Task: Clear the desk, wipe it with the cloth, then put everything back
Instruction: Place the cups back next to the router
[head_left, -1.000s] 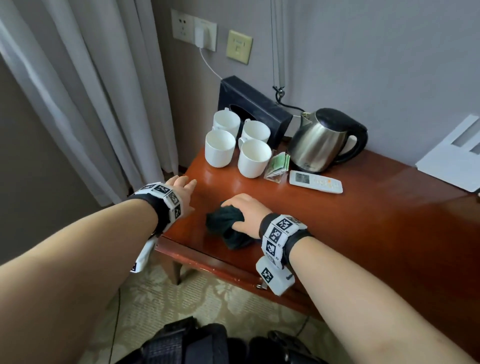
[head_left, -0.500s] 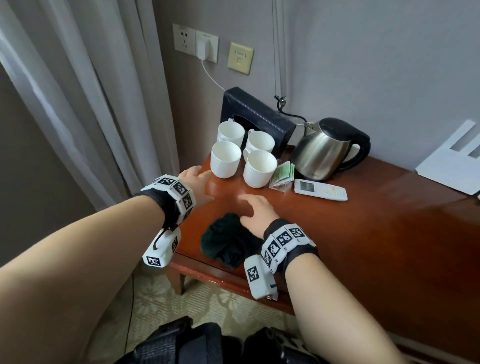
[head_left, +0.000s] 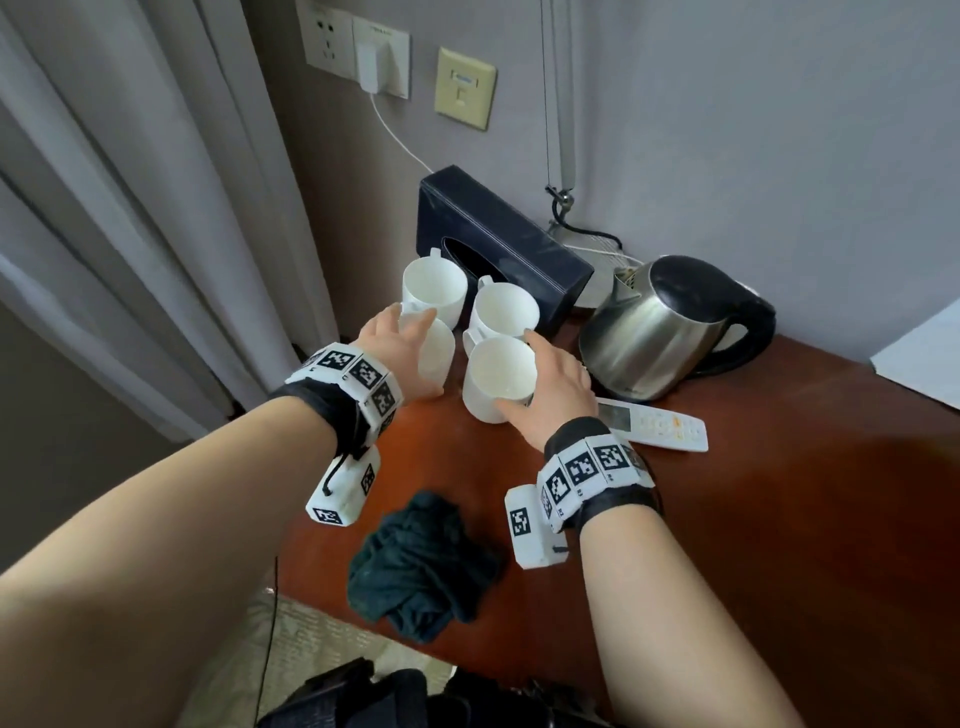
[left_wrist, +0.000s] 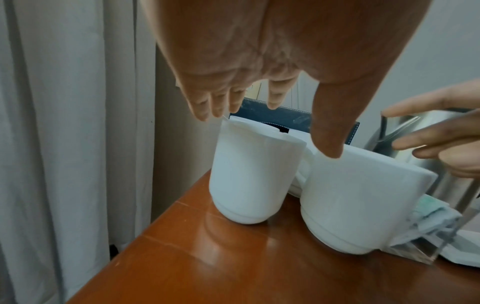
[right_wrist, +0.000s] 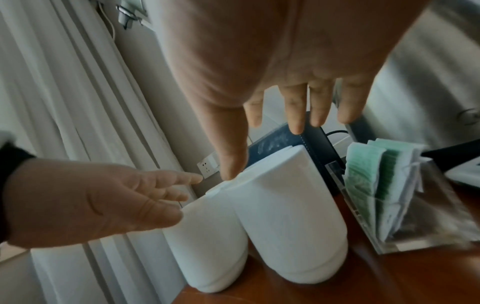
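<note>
Several white cups stand at the desk's (head_left: 779, 519) back left corner. My left hand (head_left: 415, 358) hovers open over the front left cup (head_left: 439, 353), fingers straight above its rim (left_wrist: 254, 179). Spread open over the front right cup (head_left: 498, 379), my right hand (head_left: 550, 379) has its thumb at the rim (right_wrist: 291, 216). Two more cups (head_left: 434, 291) (head_left: 504, 312) stand behind. The dark cloth (head_left: 421, 561) lies crumpled near the desk's front edge, below both wrists, with nothing touching it.
A steel kettle (head_left: 660, 332) stands right of the cups, with a white remote (head_left: 654, 428) in front of it. A dark tissue box (head_left: 509, 249) leans on the wall. A clear holder of tea bags (right_wrist: 384, 181) sits beside the cups. Curtains (head_left: 130, 208) hang left.
My right hand has let go of the cloth, which now lies near the front edge. Both hands have moved forward and spread over the front cups.
</note>
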